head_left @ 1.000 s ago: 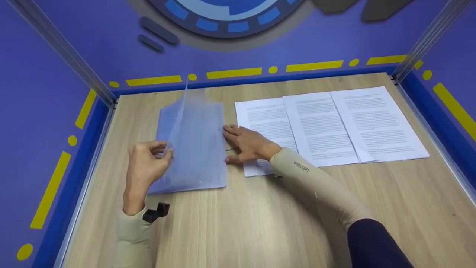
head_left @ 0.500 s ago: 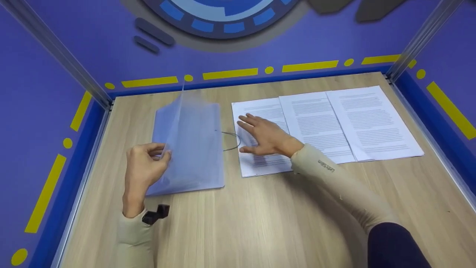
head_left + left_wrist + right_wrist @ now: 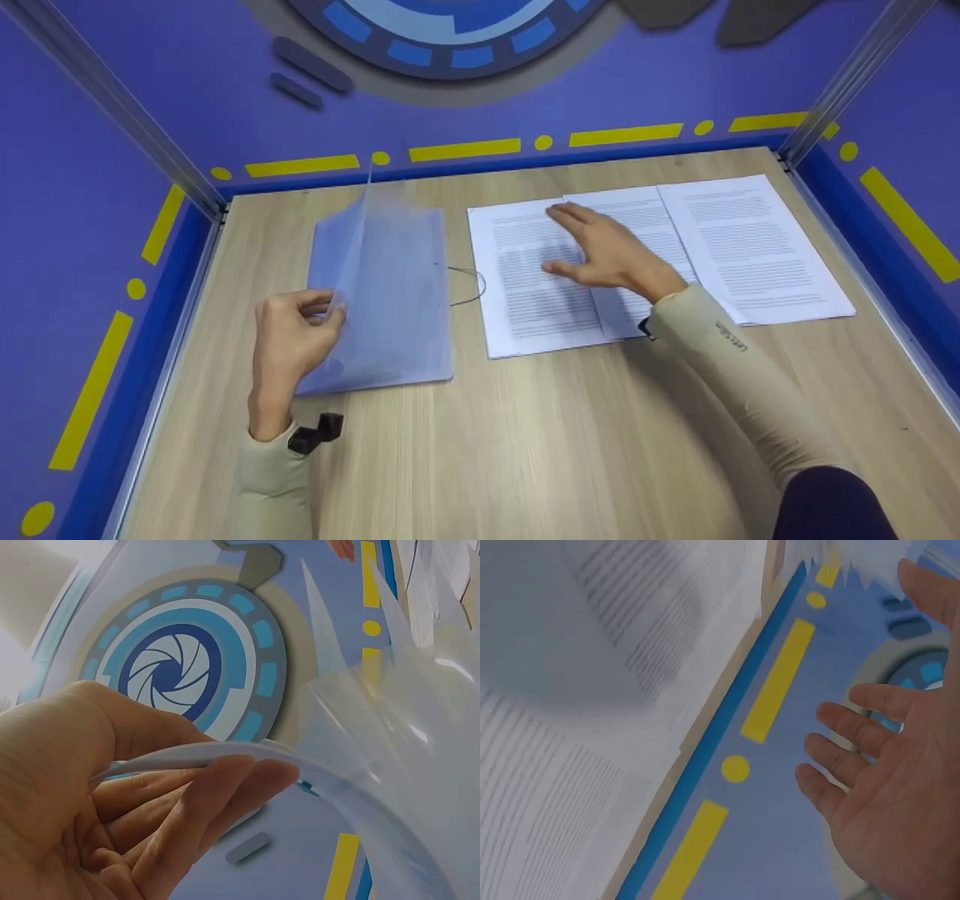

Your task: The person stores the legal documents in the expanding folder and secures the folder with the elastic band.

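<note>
A translucent plastic folder (image 3: 405, 300) lies at the left of the table, its sheets lifted along the left side. Between thumb and fingers, my left hand (image 3: 296, 330) pinches those lifted sheets; the left wrist view shows the curved plastic edge (image 3: 180, 756) in its grip. My right hand (image 3: 611, 247) hovers over the printed papers with its fingers spread, holding nothing. Below it are the left paper stack (image 3: 525, 315) and the middle stack (image 3: 630, 319), which overlap. A thin dark elastic loop (image 3: 482, 285) sticks out from the folder's right edge and reaches the left stack.
A third paper stack (image 3: 757, 255) overlaps the middle one at the right. Blue panels (image 3: 480, 112) with yellow marks stand behind and beside the wooden table (image 3: 465, 457). Metal posts (image 3: 127, 97) rise at the back corners.
My right hand has left the folder's right edge and moved right over the papers, uncovering the elastic loop. The left hand keeps its pinch on the folder sheets.
</note>
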A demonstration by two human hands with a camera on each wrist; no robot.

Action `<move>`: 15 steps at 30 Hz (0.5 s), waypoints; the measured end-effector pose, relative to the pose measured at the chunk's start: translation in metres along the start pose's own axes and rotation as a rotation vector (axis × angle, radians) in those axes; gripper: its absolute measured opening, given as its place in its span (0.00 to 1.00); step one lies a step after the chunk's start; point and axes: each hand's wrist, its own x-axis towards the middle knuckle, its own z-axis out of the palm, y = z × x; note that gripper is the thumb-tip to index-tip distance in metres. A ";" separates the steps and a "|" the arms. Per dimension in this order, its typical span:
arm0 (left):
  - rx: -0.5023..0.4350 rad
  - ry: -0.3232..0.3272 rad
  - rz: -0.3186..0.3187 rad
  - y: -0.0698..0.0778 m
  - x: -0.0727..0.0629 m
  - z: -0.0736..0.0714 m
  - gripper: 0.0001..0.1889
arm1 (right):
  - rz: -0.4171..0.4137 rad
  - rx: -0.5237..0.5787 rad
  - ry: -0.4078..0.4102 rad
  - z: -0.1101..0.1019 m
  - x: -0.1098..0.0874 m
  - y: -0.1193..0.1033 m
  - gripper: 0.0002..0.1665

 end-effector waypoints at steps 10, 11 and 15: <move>0.002 -0.010 -0.003 0.000 0.000 0.002 0.11 | 0.111 0.025 0.042 -0.020 -0.023 0.036 0.58; 0.003 -0.009 -0.003 0.000 0.000 0.002 0.11 | 0.124 0.028 0.042 -0.023 -0.025 0.040 0.58; 0.004 -0.002 0.000 0.000 0.000 0.002 0.11 | 0.181 0.046 0.057 -0.032 -0.035 0.057 0.58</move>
